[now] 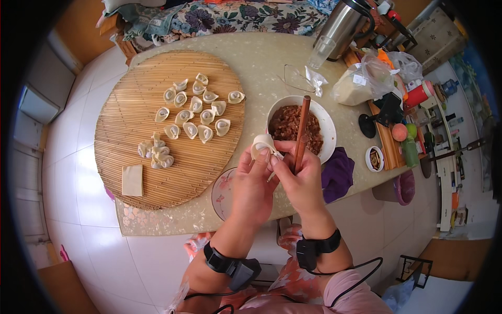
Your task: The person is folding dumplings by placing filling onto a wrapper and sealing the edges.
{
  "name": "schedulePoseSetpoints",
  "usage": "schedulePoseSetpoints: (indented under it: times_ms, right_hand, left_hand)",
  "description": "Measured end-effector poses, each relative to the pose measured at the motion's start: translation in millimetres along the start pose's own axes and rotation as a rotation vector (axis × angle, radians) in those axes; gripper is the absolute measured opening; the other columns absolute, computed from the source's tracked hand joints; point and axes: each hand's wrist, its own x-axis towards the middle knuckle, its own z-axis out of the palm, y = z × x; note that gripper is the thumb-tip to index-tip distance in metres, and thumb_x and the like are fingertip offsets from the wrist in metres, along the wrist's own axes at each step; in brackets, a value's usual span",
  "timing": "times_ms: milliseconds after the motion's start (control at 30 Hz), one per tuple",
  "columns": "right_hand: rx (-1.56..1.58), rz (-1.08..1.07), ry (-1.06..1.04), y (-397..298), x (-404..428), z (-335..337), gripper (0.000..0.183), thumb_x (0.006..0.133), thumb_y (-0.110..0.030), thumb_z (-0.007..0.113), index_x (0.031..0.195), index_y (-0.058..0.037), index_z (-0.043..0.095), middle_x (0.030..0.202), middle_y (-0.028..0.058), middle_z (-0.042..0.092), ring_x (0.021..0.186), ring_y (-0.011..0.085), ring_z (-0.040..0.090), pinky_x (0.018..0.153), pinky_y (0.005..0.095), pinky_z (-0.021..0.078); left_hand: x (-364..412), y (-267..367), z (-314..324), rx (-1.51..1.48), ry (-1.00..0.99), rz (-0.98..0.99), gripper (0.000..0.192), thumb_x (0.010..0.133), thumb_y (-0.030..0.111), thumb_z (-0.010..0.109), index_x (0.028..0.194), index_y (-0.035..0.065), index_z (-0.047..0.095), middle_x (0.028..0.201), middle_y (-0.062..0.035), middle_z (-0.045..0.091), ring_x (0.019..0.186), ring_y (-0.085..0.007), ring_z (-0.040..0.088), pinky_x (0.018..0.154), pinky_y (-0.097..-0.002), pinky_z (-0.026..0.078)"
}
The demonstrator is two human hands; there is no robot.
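Between my left hand [255, 184] and my right hand [300, 176] a folded wonton [262, 144] is pinched by the fingertips of both. A brown wooden stick [302, 129], perhaps a pair of chopsticks, is also held upright in my right hand. Just beyond my hands stands a white bowl [330, 133] of minced meat filling [286, 121]. To the left, a round reed mat [121, 114] carries loose rows of folded wontons [196, 104], a small cluster of others [159, 153] and a stack of square wrappers [132, 180].
A plate [222, 192] lies partly under the mat, near my left wrist. Right of the bowl are a purple cloth [338, 176], a small white dish [374, 159] and a phone stand [367, 125]. Farther back stand a glass [321, 51], a steel jug [343, 27] and plastic bags [362, 80].
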Motion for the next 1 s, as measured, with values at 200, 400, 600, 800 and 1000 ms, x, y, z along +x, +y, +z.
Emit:
schedulePoseSetpoints:
  times_ms: [200, 400, 600, 800, 1000]
  right_hand:
    - [0.199, 0.134, -0.089, -11, 1, -4, 0.024, 0.081, -0.011, 0.062, 0.100, 0.0024, 0.057, 0.063, -0.0018, 0.056, 0.053, 0.0029, 0.047, 0.049, 0.0176, 0.0376]
    - [0.096, 0.067, 0.019, -7, -1, 2, 0.017, 0.084, -0.009, 0.057, 0.098, 0.0021, 0.057, 0.077, 0.0019, 0.061, 0.067, 0.0066, 0.055, 0.061, 0.0205, 0.0442]
    - [-0.190, -0.199, 0.122, 6, 3, 0, 0.010, 0.085, -0.006, 0.056, 0.093, 0.0003, 0.056, 0.070, -0.0019, 0.054, 0.062, 0.0036, 0.047, 0.054, 0.0189, 0.0390]
    - [-0.357, -0.260, 0.110, -3, 1, 4, 0.011, 0.082, 0.002, 0.053, 0.092, -0.0017, 0.054, 0.074, 0.0043, 0.056, 0.064, 0.0061, 0.048, 0.058, 0.0194, 0.0395]
    - [-0.368, -0.397, 0.239, -1, 1, 2, 0.012, 0.076, -0.004, 0.064, 0.085, -0.0037, 0.055, 0.066, 0.0042, 0.056, 0.059, 0.0125, 0.054, 0.054, 0.0252, 0.0426]
  left_hand:
    - [-2, -7, 0, 0.014, 0.025, 0.091, 0.026, 0.086, 0.020, 0.056, 0.109, 0.0114, 0.048, 0.100, -0.0003, 0.054, 0.088, -0.0131, 0.053, 0.079, -0.0286, 0.044]
    - [-5, -3, 3, 0.018, -0.136, 0.160, 0.036, 0.086, 0.021, 0.055, 0.119, 0.0095, 0.043, 0.102, -0.0036, 0.053, 0.093, -0.0136, 0.053, 0.085, -0.0282, 0.041]
    - [6, -3, -4, 0.250, -0.201, 0.417, 0.028, 0.089, 0.007, 0.049, 0.115, -0.0026, 0.051, 0.114, -0.0111, 0.055, 0.102, -0.0153, 0.052, 0.092, -0.0274, 0.039]
    - [1, -1, -8, 0.457, -0.223, 0.565, 0.030, 0.089, 0.008, 0.050, 0.117, -0.0015, 0.050, 0.114, -0.0087, 0.055, 0.101, -0.0122, 0.052, 0.087, -0.0250, 0.042]
    - [-5, -8, -6, 0.581, -0.212, 0.660, 0.033, 0.085, 0.004, 0.054, 0.117, -0.0014, 0.050, 0.110, -0.0108, 0.058, 0.097, -0.0139, 0.057, 0.081, -0.0267, 0.048]
